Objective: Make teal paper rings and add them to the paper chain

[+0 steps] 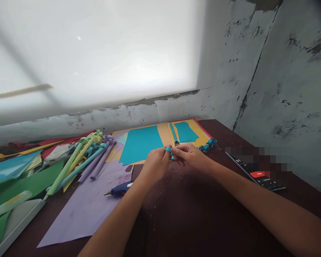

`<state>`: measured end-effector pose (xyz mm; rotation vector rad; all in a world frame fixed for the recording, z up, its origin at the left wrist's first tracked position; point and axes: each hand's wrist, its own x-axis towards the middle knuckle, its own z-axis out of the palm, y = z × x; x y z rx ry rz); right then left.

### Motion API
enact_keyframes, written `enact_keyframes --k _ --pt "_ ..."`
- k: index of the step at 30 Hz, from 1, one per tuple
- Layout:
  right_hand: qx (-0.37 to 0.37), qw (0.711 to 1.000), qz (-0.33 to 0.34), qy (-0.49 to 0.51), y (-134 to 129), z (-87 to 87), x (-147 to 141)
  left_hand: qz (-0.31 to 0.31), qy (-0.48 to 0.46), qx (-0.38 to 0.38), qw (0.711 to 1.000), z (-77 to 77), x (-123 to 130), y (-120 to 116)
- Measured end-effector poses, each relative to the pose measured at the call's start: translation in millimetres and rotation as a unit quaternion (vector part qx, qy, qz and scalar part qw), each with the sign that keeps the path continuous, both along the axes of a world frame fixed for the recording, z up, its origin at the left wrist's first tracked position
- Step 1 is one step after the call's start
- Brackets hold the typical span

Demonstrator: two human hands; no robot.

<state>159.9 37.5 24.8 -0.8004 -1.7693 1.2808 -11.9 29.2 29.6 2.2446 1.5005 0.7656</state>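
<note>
Near the middle of the view, my left hand (157, 162) and my right hand (188, 154) meet over the dark table. Both pinch a small curled blue paper strip (168, 149) between their fingertips. Just beyond the hands lies a rolled blue paper tube (173, 132). Blue paper sheets (141, 142) are spread behind my left hand, and smaller blue pieces (186, 131) lie behind my right hand. Curled blue strips (209, 145) rest to the right of my right hand.
A glue gun (120, 189) lies on purple paper (82, 210), partly behind my left forearm. Several coloured paper tubes (77, 157) with curled tops are piled at the left, beside green sheets (26, 182). A black calculator-like object (256, 175) lies at the right.
</note>
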Motion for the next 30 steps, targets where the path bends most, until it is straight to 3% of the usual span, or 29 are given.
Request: enact_keyframes --k 2,4,9,13,16,18,22,25,30 --pt "-0.003 1.000 -0.011 -0.010 1.6 -1.3 0.8 0.064 0.087 0.073 0.991 3.3 -2.7 -1.9" --pt "-0.005 1.000 -0.016 -0.016 2.6 -2.0 1.0 0.091 0.141 0.111 0.980 5.6 -4.6 -3.5" --pt "-0.004 1.000 0.000 -0.021 3.0 -1.8 0.6 0.059 0.177 0.125 0.975 5.0 -4.8 -5.8" --pt "0.010 1.000 0.025 0.013 2.1 -0.8 1.7 0.007 0.031 0.037 0.999 -3.1 1.6 -3.9" --pt "0.014 0.999 0.027 0.028 0.7 0.6 2.4 -0.041 -0.104 -0.030 0.993 -9.6 6.8 -1.5" --pt "0.011 0.999 0.026 0.027 -0.1 1.5 2.5 -0.046 -0.123 -0.030 0.991 -10.6 7.9 -1.1" --pt "0.013 1.000 0.017 0.006 1.1 0.5 2.2 0.008 0.028 0.041 0.999 -3.0 4.0 -4.2" --pt "0.001 1.000 0.001 -0.015 3.8 -3.1 1.9 0.087 0.176 0.108 0.975 5.1 -0.8 -7.6" --pt "-0.002 1.000 0.000 -0.025 5.5 -6.6 1.4 0.061 0.231 0.128 0.963 7.6 -2.6 -9.4"
